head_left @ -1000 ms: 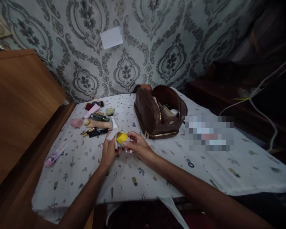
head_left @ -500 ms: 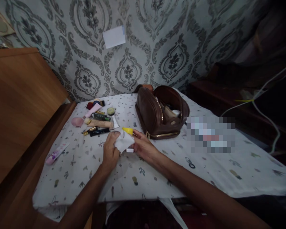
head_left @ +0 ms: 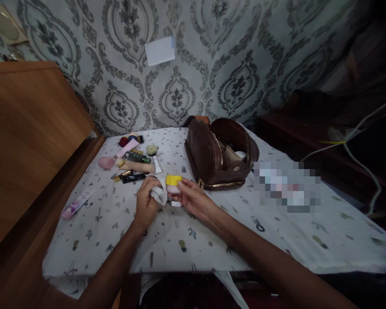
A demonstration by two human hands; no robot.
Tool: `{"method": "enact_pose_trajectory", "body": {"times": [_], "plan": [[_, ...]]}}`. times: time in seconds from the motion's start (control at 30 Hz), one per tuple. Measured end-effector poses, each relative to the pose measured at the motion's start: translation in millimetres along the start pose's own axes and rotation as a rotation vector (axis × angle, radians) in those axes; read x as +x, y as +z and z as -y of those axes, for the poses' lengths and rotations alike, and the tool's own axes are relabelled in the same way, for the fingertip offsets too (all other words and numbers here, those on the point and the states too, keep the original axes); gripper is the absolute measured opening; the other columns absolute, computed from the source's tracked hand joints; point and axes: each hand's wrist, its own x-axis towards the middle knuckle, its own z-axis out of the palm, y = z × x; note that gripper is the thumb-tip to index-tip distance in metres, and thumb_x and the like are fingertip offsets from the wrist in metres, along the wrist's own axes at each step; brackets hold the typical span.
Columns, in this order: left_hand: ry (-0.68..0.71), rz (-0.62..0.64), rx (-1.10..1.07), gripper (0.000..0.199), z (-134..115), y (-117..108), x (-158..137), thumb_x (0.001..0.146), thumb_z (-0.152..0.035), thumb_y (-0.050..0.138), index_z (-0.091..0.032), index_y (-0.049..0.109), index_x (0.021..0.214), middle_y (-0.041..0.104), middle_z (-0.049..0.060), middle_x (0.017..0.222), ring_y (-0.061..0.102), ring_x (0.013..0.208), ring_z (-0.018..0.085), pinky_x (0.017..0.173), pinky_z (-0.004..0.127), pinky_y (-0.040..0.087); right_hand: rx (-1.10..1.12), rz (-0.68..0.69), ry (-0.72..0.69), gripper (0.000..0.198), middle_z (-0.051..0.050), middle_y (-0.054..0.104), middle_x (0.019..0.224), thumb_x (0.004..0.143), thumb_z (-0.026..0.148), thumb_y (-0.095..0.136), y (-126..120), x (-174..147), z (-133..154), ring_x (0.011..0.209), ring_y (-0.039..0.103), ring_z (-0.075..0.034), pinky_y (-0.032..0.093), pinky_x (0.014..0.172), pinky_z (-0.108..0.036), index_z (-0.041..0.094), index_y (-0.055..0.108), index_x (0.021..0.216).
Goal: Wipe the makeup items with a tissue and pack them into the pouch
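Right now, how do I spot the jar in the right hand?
Find the brown bag on the table. Left of its front corner, the right hand holds the jar beside a white cloth in the left hand. Its yellow lid sets it apart from that cloth.

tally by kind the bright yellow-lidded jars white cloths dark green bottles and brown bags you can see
Bright yellow-lidded jar, in right hand: 1
White cloth, in left hand: 1
Dark green bottle: 1
Brown bag: 1
Total: 4
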Motion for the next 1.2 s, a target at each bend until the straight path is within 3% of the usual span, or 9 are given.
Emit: {"method": "enact_pose_trajectory", "body": {"times": [0.1, 0.3, 0.43, 0.6, 0.7, 0.83, 0.97, 1.1, 1.2], "plan": [[-0.076, 0.034, -0.018, 0.027, 0, 0, -2, 0.071, -0.013, 0.044, -0.020, 0.060, 0.091, 0.061, 0.003, 0.089, 0.056, 0.086, 0.020, 0.078, 0.031, 0.046, -0.005, -0.024, -0.005, 0.042, 0.001, 0.071, 0.082, 0.060, 0.038, 0.090, 1, -1, 2, 0.061, 0.061, -0.009, 0.052, 0.058, -0.021, 0.019, 0.068, 0.091], [-0.190, 0.116, -0.066, 0.043, 3, 2, -6, 0.067, -0.015, 0.049, -0.018, 0.059, 0.109, 0.067, 0.004, 0.100, 0.061, 0.091, 0.022, 0.084, 0.033, 0.048, 0.023, -0.068, 0.019, 0.043, 0.006, 0.057, 0.062, 0.057, 0.045, 0.091, -2, 0, 5, 0.045, 0.038, -0.004, 0.031, 0.040, -0.016, 0.019, 0.065, 0.080], [-0.213, 0.137, -0.090, 0.042, 2, 1, -5, 0.068, -0.015, 0.049, -0.017, 0.061, 0.108, 0.068, 0.005, 0.100, 0.061, 0.095, 0.024, 0.086, 0.035, 0.047, 0.035, -0.052, 0.017, 0.043, 0.005, 0.062, 0.067, 0.056, 0.039, 0.092, -1, -1, 7, 0.049, 0.044, -0.004, 0.039, 0.046, -0.016, 0.019, 0.067, 0.084], [-0.256, 0.137, -0.134, 0.034, 0, 1, -3, 0.076, -0.022, 0.055, -0.017, 0.061, 0.109, 0.067, 0.003, 0.097, 0.060, 0.086, 0.020, 0.078, 0.029, 0.048, 0.022, 0.008, 0.022, 0.056, 0.003, 0.071, 0.087, 0.061, 0.032, 0.090, 5, -7, 11, 0.055, 0.059, -0.007, 0.051, 0.056, -0.021, 0.024, 0.066, 0.111], [-0.296, 0.159, -0.117, 0.026, -2, 3, -4, 0.085, -0.031, 0.058, -0.017, 0.060, 0.106, 0.066, 0.003, 0.092, 0.058, 0.083, 0.018, 0.075, 0.027, 0.048, -0.013, 0.030, -0.006, 0.060, 0.001, 0.071, 0.092, 0.062, 0.031, 0.089, 7, -8, 14, 0.062, 0.067, -0.010, 0.055, 0.061, -0.023, 0.025, 0.062, 0.116], [-0.321, 0.235, -0.124, 0.025, -5, 7, -8, 0.092, -0.037, 0.052, -0.015, 0.061, 0.099, 0.062, 0.002, 0.080, 0.054, 0.073, 0.014, 0.069, 0.024, 0.046, -0.059, -0.022, -0.082, 0.053, 0.005, 0.067, 0.076, 0.062, 0.034, 0.089, 5, -6, 14, 0.054, 0.062, -0.007, 0.047, 0.048, -0.015, 0.024, 0.058, 0.104], [-0.403, 0.282, -0.095, 0.032, -5, 8, -13, 0.090, -0.043, 0.055, -0.015, 0.060, 0.075, 0.052, -0.002, 0.062, 0.044, 0.057, 0.011, 0.054, 0.022, 0.038, -0.166, -0.121, -0.154, 0.053, 0.010, 0.059, 0.068, 0.059, 0.034, 0.089, 3, -3, 11, 0.044, 0.047, -0.003, 0.032, 0.038, -0.011, 0.025, 0.053, 0.097], [-0.480, 0.317, -0.195, 0.035, -8, 6, -13, 0.085, -0.047, 0.063, -0.015, 0.063, 0.071, 0.058, -0.001, 0.062, 0.050, 0.060, 0.013, 0.057, 0.023, 0.042, -0.267, -0.173, -0.270, 0.056, 0.009, 0.060, 0.078, 0.057, 0.030, 0.089, 2, -1, 7, 0.049, 0.049, -0.004, 0.037, 0.042, -0.013, 0.026, 0.052, 0.100], [-0.529, 0.239, -0.304, 0.035, -11, 5, -11, 0.082, -0.050, 0.066, -0.015, 0.069, 0.081, 0.069, 0.003, 0.076, 0.061, 0.072, 0.017, 0.070, 0.026, 0.050, -0.329, -0.154, -0.315, 0.052, 0.007, 0.061, 0.085, 0.061, 0.031, 0.087, 0, 0, 5, 0.056, 0.054, -0.005, 0.043, 0.048, -0.015, 0.025, 0.054, 0.101]]}}
